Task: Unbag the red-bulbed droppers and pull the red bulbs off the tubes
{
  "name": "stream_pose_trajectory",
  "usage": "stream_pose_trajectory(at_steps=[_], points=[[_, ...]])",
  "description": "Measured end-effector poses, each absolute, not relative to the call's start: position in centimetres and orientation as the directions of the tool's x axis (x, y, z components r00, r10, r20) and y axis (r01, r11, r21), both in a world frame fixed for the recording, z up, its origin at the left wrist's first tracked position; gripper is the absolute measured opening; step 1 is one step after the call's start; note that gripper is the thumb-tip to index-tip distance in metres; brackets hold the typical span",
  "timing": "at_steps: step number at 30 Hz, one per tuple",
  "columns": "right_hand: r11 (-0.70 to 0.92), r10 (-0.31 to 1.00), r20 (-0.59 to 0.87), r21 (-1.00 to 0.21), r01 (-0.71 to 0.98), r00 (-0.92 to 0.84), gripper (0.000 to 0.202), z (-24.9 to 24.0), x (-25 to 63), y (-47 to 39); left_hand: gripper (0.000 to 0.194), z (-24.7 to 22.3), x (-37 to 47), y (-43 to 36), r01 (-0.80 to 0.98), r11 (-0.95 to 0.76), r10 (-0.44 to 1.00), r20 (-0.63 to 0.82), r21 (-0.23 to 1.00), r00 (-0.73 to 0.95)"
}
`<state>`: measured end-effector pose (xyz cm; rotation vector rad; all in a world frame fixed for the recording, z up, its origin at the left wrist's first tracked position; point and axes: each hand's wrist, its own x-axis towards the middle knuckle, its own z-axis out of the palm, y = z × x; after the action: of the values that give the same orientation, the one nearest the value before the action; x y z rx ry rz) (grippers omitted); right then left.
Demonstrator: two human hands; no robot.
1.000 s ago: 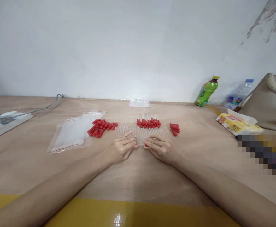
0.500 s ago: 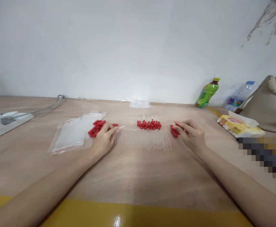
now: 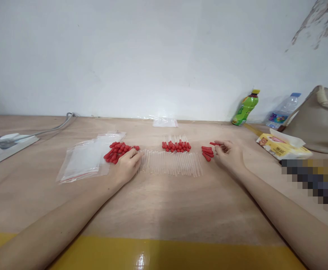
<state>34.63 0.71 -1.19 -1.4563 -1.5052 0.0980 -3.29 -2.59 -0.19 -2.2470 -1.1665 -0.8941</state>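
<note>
My right hand [image 3: 229, 154] pinches a red rubber dropper bulb [image 3: 214, 144] between thumb and fingers. Just left of it lies a small group of red bulbs [image 3: 207, 152]. My left hand [image 3: 128, 164] is closed, its fingertips down at the left end of a row of clear dropper tubes [image 3: 172, 164]; whatever is between them is hidden. Behind that hand is a heap of red bulbs [image 3: 116, 150]. Beyond the row, several tubes fitted with red bulbs [image 3: 177, 146] lie side by side, clear ends toward the wall.
Clear zip bags [image 3: 82, 161] lie at the left, and another bag [image 3: 165, 123] by the wall. A power strip [image 3: 26, 141] with cables sits far left. At the right are a green drink bottle [image 3: 246, 108], a water bottle [image 3: 283, 112], a tissue pack [image 3: 283, 146] and a beige bag [image 3: 315, 123].
My right hand has drawn slightly right and lifted a red bulb from the small group. My left fingers have turned down and closed over the left end of the tube row.
</note>
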Motion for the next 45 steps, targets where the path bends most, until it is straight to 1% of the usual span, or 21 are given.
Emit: stream_pose_trajectory(at_steps=[3,5,6,10,15,18,20,24,26,30,35,37,40,42,43,45], points=[[0.274,0.799,0.566,-0.643,0.715,0.202,0.034,-1.5,34.9,1.0,0.023,0.0,-2.9,-3.2,0.830,-0.556,0.617,0.691,0.045,0.376],[0.288,0.802,0.575,-0.609,0.739,0.160,0.031,-1.5,35.1,1.1,0.028,0.3,-2.7,-3.6,0.809,-0.576,0.667,0.642,0.122,0.378],[0.293,0.803,0.580,-0.588,0.753,0.140,0.029,-1.5,35.2,1.1,0.034,0.4,-2.6,-3.8,0.793,-0.594,0.679,0.614,0.136,0.404],[0.287,0.808,0.581,-0.541,0.790,0.104,0.022,-1.5,35.3,1.3,0.051,0.9,-2.9,-4.0,0.726,-0.675,0.682,0.486,0.133,0.546],[0.286,0.821,0.565,-0.541,0.791,0.089,0.025,-1.7,35.2,1.4,0.053,0.9,-3.9,-3.0,0.664,-0.721,0.684,0.347,0.196,0.641],[0.284,0.822,0.563,-0.542,0.791,0.091,0.028,-1.8,35.2,1.4,0.049,1.0,-4.7,-2.3,0.640,-0.727,0.686,0.309,0.248,0.659],[0.287,0.822,0.562,-0.546,0.787,0.090,0.030,-1.7,35.2,1.3,0.048,1.1,-5.1,-2.1,0.635,-0.728,0.686,0.293,0.260,0.666],[0.299,0.827,0.557,-0.548,0.781,0.074,0.031,-1.8,35.2,1.3,0.064,1.4,-5.7,-2.0,0.600,-0.765,0.644,0.246,0.236,0.724],[0.297,0.838,0.540,-0.572,0.764,0.078,0.030,-1.9,35.3,1.4,0.063,1.4,-5.8,-1.9,0.595,-0.765,0.644,0.259,0.247,0.720],[0.303,0.844,0.529,-0.609,0.733,0.090,0.031,-2.2,35.3,1.6,0.051,1.3,-5.9,-1.7,0.599,-0.757,0.654,0.308,0.261,0.691],[0.307,0.805,0.577,-0.607,0.733,0.141,0.035,-1.4,34.8,1.3,0.038,1.0,-5.1,-2.4,0.559,-0.815,0.566,0.417,0.153,0.711],[0.313,0.781,0.610,-0.568,0.761,0.134,0.034,-0.8,33.9,1.1,0.035,1.0,-4.3,-2.8,0.544,-0.831,0.529,0.470,0.117,0.706],[0.356,0.764,0.645,-0.446,0.821,0.019,0.028,0.3,31.5,0.9,0.031,0.9,-3.0,-3.3,0.522,-0.849,0.481,0.532,0.082,0.697],[0.351,0.773,0.631,-0.346,0.870,-0.061,0.025,1.0,29.4,1.0,0.029,0.9,-2.4,-3.4,0.520,-0.851,0.463,0.565,0.070,0.683],[0.339,0.786,0.613,-0.319,0.885,-0.081,0.027,1.4,28.2,1.1,0.029,0.9,-2.2,-3.4,0.528,-0.847,0.463,0.581,0.067,0.669],[0.287,0.815,0.576,-0.308,0.907,-0.062,0.030,1.9,26.1,1.6,0.029,0.9,-2.1,-3.3,0.557,-0.827,0.479,0.606,0.070,0.635]])
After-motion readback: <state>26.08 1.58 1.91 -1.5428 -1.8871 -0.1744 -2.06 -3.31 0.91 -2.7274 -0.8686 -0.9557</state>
